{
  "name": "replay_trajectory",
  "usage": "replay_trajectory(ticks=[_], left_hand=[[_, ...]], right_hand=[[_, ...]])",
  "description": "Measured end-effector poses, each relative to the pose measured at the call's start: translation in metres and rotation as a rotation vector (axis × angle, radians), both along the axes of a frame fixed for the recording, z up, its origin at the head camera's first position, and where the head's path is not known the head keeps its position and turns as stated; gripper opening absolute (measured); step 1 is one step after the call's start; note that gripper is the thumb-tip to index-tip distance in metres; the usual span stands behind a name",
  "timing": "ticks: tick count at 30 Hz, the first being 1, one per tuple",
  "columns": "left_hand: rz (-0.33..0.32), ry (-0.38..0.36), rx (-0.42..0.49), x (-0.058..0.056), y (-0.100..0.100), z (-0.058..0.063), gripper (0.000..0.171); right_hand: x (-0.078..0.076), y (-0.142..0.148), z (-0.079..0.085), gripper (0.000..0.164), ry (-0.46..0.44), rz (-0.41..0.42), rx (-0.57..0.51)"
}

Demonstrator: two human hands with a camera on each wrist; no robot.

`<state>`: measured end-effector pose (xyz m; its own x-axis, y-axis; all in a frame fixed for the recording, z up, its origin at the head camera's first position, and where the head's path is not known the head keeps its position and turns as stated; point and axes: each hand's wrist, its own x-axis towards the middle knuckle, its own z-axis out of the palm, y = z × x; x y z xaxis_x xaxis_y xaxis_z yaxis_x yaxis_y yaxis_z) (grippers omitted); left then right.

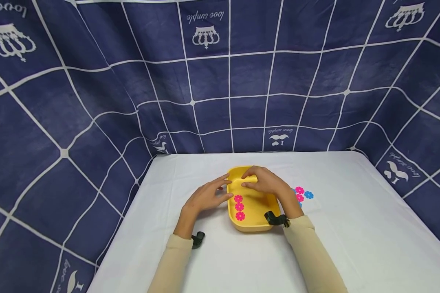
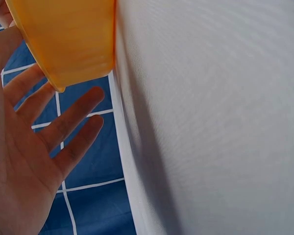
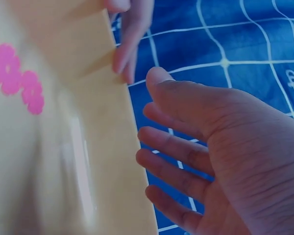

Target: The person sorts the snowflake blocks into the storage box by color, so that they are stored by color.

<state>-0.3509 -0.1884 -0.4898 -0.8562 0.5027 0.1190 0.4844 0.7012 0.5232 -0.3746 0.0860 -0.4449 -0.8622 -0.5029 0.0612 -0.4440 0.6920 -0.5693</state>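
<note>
A yellow plastic bin (image 1: pixel 256 209) stands on the white tabletop, with three pink flower-shaped pieces (image 1: pixel 239 206) lying in a line along its left side. My left hand (image 1: pixel 205 197) is at the bin's left rim, its thumb and fingertips right at the edge. In the left wrist view its fingers (image 2: pixel 71 120) are spread and relaxed beside the bin wall (image 2: pixel 71 39). Over the bin's far right part, my right hand (image 1: pixel 265 181) hangs with loosely bent fingers. The right wrist view shows nothing between its thumb and fingers (image 3: pixel 174 149).
Right of the bin, partly behind my right forearm, several pink flower pieces (image 1: pixel 300 190) and blue flower pieces (image 1: pixel 309 195) lie on the table (image 1: pixel 352 228). A navy curtain (image 1: pixel 249 77) with white grid lines hangs around the back and sides. Each wrist carries a black camera mount (image 1: pixel 275 218).
</note>
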Motion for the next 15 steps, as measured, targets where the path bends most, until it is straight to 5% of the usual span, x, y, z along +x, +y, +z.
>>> replay_trajectory(ticks=[15], left_hand=[[-0.015,0.028,-0.016,0.000,0.000,0.001,0.062]], right_hand=[[0.009,0.006,0.007,0.040,0.113,-0.033,-0.030]])
